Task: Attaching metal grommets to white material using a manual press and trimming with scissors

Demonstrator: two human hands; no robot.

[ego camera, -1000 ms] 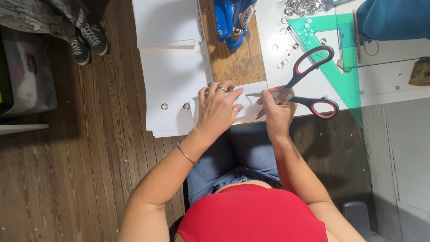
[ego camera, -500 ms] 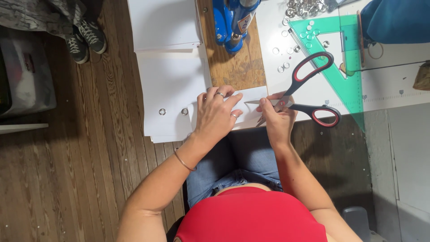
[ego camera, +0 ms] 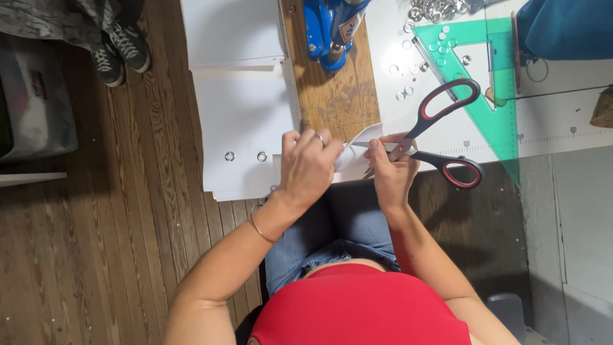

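Observation:
My left hand [ego camera: 306,167] is closed over a small white paper piece [ego camera: 363,139] at the table's near edge, its fingers curled. My right hand [ego camera: 391,169] pinches the same piece from the right, and the paper's top corner stands lifted between the hands. Red-and-black scissors [ego camera: 418,124] lie spread on the table; their blades run under my right hand's fingers. Whether that hand touches them I cannot tell.
A stack of white sheets [ego camera: 246,108] with two metal eyelets [ego camera: 229,156] lies left of my hands. Behind are a wooden board [ego camera: 335,96], a blue eyelet press [ego camera: 329,32], loose eyelets [ego camera: 434,9], a green set square [ego camera: 504,96] and teal cloth [ego camera: 562,25]. Shoes [ego camera: 121,51] stand on the wooden floor.
My left hand's fingers have curled from flat on the paper into a grip. The paper's corner has risen off the table. The scissors stay where they were.

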